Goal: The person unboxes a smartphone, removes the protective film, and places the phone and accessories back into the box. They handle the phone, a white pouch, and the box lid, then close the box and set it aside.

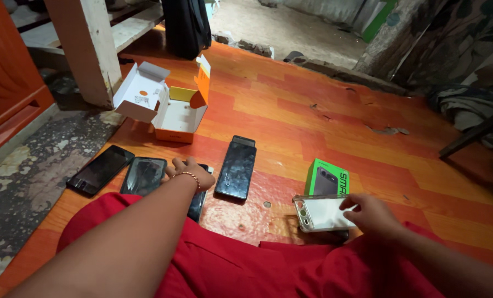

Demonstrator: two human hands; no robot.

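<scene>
My left hand [192, 170] rests on a dark phone [198, 200] lying on the orange patterned floor mat [290, 110]; a bead bracelet circles the wrist. Whether the fingers grip the phone is unclear. My right hand [370, 212] holds a clear phone case with a white back [321, 212] by its right edge, just above the mat. A large black phone [236, 170] lies between the hands, overlapping a second dark one [243, 140]. Two more dark phones [143, 175] [99, 170] lie left of my left hand.
A green phone box [327, 176] stands behind the clear case. An opened orange-and-white box [169, 105] sits farther back, beside a white wooden post [86, 49]. Bare worn concrete [20, 176] borders the mat on the left. Red cloth [230, 265] covers my lap.
</scene>
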